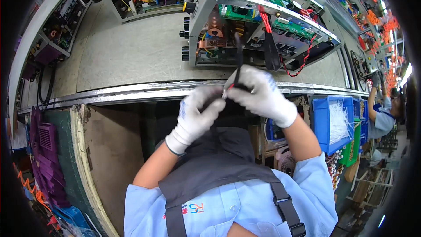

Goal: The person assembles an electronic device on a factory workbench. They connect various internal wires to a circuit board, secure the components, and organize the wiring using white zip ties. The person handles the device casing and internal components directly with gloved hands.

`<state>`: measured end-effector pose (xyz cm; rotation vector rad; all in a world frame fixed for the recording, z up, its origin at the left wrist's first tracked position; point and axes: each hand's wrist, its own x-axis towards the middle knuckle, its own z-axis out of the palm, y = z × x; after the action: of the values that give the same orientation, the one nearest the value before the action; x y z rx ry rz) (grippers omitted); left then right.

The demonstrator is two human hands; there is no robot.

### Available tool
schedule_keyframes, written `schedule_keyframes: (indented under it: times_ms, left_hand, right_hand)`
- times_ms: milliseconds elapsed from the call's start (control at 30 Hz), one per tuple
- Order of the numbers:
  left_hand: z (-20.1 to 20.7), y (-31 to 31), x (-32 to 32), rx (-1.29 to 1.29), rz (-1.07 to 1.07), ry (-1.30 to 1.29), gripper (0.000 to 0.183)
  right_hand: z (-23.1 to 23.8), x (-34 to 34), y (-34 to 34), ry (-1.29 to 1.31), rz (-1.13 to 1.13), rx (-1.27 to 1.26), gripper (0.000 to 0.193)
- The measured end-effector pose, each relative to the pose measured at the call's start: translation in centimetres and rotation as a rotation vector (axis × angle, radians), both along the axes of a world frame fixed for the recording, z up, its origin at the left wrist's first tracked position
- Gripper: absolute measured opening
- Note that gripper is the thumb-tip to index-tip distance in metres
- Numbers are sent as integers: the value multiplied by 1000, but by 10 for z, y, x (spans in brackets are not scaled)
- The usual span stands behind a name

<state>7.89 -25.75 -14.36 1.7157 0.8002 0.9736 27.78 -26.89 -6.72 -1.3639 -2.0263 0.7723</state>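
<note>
A slim, flexible black cable (239, 57) with a short red section and a pale tip spans two white-gloved hands just off the near edge of the tabletop (123, 48), its loose upper end rising in front of an open metal chassis. The right hand (258, 91) has its grip closed on the cable beside the red section; the left hand (197, 112) meets it fingertip to fingertip, its grip pinched on the pale tip.

Beyond them, on the right of the tabletop, stands the silver-grey open metal chassis (302, 15), with green circuit boards, a copper coil (215, 28) and black round knobs (186, 53) on its left side. A flat black sleeve (271, 52) with red wires hangs at its near side, next to a twisted red-and-black wire (302, 61).

Similar open chassis units stand at far left. Right of the worker, a blue plastic bin (321, 125) holds thin white strips (338, 123); purple slotted panels (46, 149) lean at left. At far right, a co-worker (383, 116) in light blue reaches forward.
</note>
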Motion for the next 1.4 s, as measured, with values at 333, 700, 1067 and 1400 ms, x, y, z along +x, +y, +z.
schedule_keyframes:
  times_ms: [333,700,1067,1400]
  left_hand:
    - [52,56,29,-393,-271,-818,43]
    - [-8,32,-22,-508,130,-633,31]
    - [-17,24,-19,-501,87,-659,27]
    - [25,29,-10,467,210,-165,28]
  right_hand:
    - [-5,13,32,-309,-441,575,21]
    - [-16,23,44,-372,-443,462,23]
    - [-4,15,39,-416,-424,266,20]
    - [-26,-11,23,-220,-364,631,33]
